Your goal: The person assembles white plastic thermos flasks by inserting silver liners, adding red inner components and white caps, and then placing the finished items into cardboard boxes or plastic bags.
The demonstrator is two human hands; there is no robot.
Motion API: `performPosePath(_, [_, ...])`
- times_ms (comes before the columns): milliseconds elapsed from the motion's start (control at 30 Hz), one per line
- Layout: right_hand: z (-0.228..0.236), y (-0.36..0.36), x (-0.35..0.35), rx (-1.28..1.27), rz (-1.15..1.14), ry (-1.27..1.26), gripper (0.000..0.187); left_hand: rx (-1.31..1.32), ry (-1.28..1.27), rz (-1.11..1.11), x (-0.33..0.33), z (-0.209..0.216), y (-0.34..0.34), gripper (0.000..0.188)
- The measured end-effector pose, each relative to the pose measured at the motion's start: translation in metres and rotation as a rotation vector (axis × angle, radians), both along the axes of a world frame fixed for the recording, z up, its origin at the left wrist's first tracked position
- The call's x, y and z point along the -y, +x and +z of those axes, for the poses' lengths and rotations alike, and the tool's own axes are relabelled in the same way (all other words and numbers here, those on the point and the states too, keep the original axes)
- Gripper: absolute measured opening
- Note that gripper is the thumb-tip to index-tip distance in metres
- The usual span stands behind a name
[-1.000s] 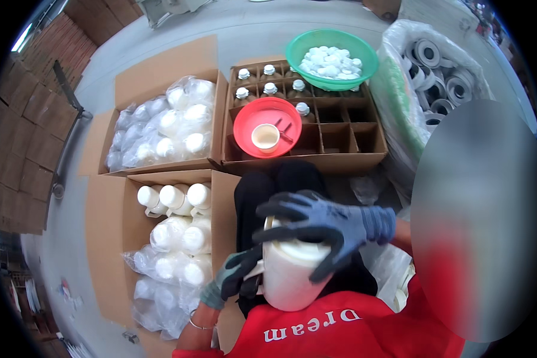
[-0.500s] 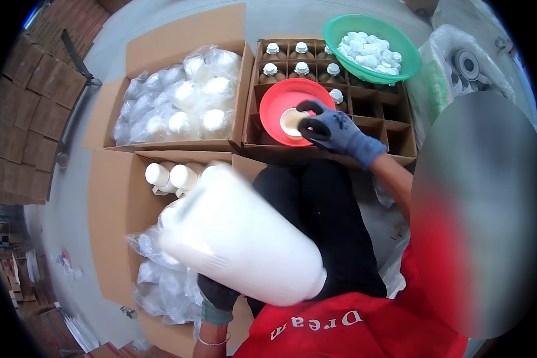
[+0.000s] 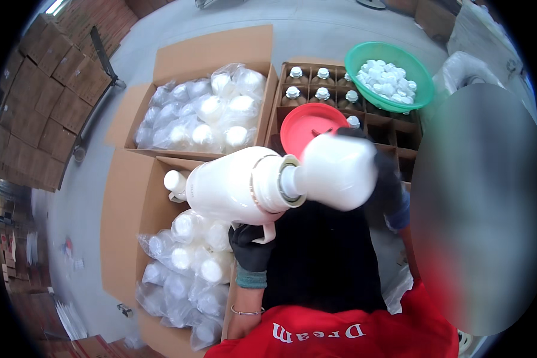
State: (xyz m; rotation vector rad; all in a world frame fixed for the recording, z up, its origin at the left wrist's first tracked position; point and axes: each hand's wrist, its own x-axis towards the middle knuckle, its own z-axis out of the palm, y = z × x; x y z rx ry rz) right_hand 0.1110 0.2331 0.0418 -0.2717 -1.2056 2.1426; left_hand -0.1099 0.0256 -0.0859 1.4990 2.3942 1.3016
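Note:
In my left hand, closed round its handle, is a white vacuum flask, tilted so its open mouth faces right. My right hand, partly hidden and blurred, is closed on a glossy white domed part. The narrow stem of that part is at the flask's mouth; I cannot tell how far in it sits. Both hands wear dark gloves. Just beyond them is a red bowl, with a small dark red thing in it.
Bagged white flasks fill an open carton at the far left and another carton at the near left. A divided carton holds capped bottles. On it rests a green bowl of white caps. A blurred shape covers the right side.
My right hand has left the red bowl and now holds the white domed part at the flask's mouth. The flask has turned, so its mouth points right. The view has shifted.

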Motion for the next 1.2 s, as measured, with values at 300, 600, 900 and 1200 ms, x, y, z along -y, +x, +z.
performPosePath(300, [0.034,0.036,0.054,0.323,-0.568,1.446,0.058,-0.241,-0.036,-0.216,-0.02,0.068,0.057,0.037])
performPosePath(600, [-0.016,0.025,-0.016,0.064,0.153,-0.318,0.034,0.967,0.074,-0.522,-0.009,0.141,0.028,0.05])
performPosePath(900, [0.057,0.056,0.009,0.887,0.34,0.795,0.049,0.829,-0.427,-0.564,0.057,0.119,0.074,0.073])
performPosePath(1200, [-0.281,0.226,0.022,1.809,0.602,0.873,0.065,0.48,0.009,-0.469,-0.041,0.101,0.01,0.035])
